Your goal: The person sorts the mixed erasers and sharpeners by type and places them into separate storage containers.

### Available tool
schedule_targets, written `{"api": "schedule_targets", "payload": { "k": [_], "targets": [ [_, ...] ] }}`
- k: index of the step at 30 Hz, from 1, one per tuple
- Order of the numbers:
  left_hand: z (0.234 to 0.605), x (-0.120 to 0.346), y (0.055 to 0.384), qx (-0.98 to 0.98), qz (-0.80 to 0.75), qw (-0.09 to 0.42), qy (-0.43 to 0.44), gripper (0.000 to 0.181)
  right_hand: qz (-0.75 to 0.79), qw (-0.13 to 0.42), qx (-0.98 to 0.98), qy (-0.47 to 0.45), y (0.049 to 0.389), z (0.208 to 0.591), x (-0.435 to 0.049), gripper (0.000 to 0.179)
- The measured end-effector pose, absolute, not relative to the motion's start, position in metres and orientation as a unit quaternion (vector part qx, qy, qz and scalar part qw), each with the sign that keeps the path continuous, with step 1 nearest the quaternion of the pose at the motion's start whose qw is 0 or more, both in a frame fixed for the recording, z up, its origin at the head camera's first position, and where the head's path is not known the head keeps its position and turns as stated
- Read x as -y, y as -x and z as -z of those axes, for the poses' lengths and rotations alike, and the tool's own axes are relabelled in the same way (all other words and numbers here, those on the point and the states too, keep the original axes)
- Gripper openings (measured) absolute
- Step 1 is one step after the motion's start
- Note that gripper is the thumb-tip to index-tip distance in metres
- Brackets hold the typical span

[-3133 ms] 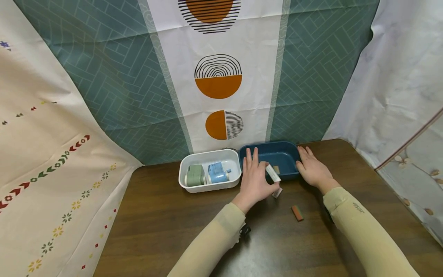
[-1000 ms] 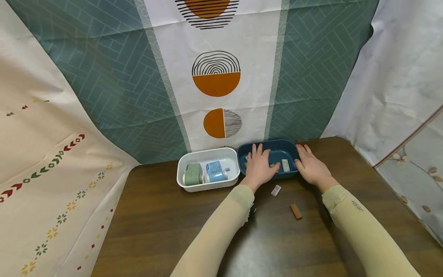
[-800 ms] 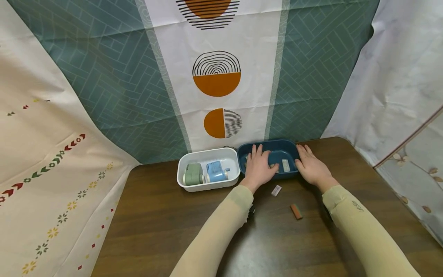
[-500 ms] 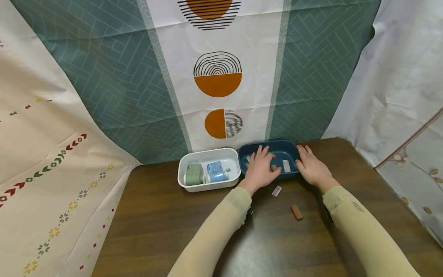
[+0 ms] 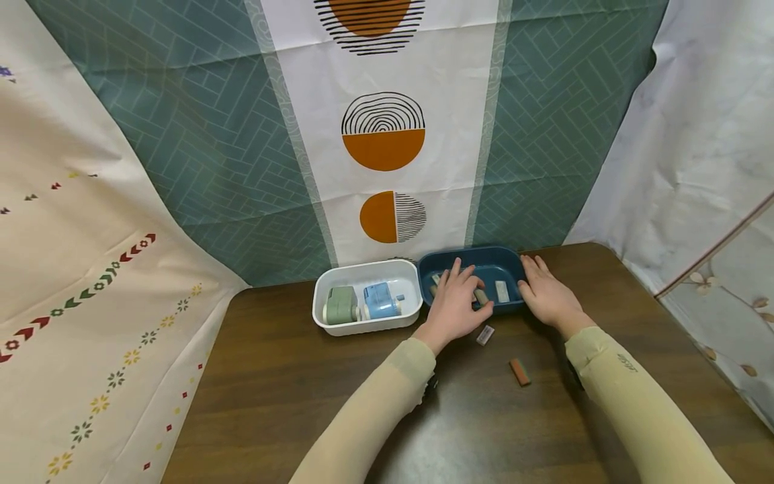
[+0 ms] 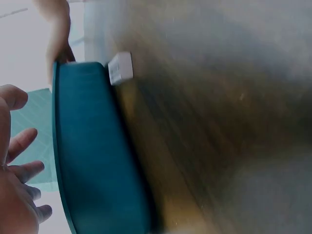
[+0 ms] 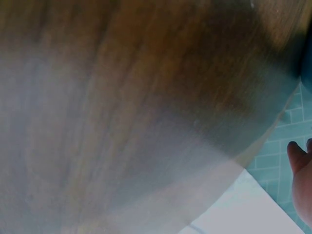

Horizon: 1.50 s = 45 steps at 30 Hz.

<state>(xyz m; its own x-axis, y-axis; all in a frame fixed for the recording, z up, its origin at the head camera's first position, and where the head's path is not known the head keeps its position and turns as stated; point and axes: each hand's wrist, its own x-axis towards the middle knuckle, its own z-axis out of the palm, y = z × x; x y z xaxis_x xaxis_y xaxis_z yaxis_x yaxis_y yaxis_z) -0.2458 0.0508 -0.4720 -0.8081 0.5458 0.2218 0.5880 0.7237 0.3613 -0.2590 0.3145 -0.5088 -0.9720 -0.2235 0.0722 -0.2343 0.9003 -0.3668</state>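
Observation:
My left hand (image 5: 455,306) hovers over the front left of the dark blue bin (image 5: 444,257), fingers loosely bent and spread. In the left wrist view its fingers (image 6: 27,170) hold nothing, above the bin's rim. Inside the bin lie a white eraser (image 5: 502,291) at the right, a beige block (image 5: 480,296) beside my left thumb, and other small blocks partly hidden by that hand. My right hand (image 5: 549,296) rests with straight fingers against the bin's right end. On the table in front are a small whitish eraser (image 5: 485,335) and an orange-and-green eraser (image 5: 519,372).
A white bin (image 5: 326,286) touches the blue bin's left side. It holds a green crank pencil sharpener (image 5: 342,306) and a blue one (image 5: 379,301). Patterned cloths (image 5: 242,134) hang behind the wooden table (image 5: 290,396) and at both sides.
Earlier my left hand pinched a white eraser at the bin's front; that eraser now lies in the bin. The hand reached into the bin's left part, then drew back slightly. The right hand stays.

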Motion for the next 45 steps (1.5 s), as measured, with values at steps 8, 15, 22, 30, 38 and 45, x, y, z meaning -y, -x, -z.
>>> {"api": "schedule_targets", "payload": {
  "k": [8,15,22,30,38,45],
  "targets": [
    [0.472,-0.049,0.222,0.923,0.218,0.021,0.317,0.048,-0.193,0.012,0.974,-0.117,0.259,0.508,-0.315,0.067],
    [0.473,-0.047,0.202,0.924,0.208,0.004,0.320,0.055,-0.189,0.009,0.975,-0.118,0.258,0.507,-0.314,0.067],
    [0.474,-0.047,0.188,0.929,0.197,-0.013,0.314,0.057,-0.187,0.010,0.975,-0.122,0.258,0.507,-0.314,0.067],
    [0.480,-0.054,0.172,0.929,0.188,-0.011,0.319,0.057,-0.186,0.007,0.975,-0.120,0.257,0.507,-0.313,0.067],
    [0.484,-0.067,0.156,0.932,0.161,-0.010,0.326,0.054,-0.183,0.009,0.976,-0.120,0.258,0.507,-0.313,0.067],
    [0.489,-0.075,0.146,0.934,0.145,0.000,0.326,0.052,-0.186,0.009,0.975,-0.118,0.257,0.508,-0.313,0.067]
  ]
}}
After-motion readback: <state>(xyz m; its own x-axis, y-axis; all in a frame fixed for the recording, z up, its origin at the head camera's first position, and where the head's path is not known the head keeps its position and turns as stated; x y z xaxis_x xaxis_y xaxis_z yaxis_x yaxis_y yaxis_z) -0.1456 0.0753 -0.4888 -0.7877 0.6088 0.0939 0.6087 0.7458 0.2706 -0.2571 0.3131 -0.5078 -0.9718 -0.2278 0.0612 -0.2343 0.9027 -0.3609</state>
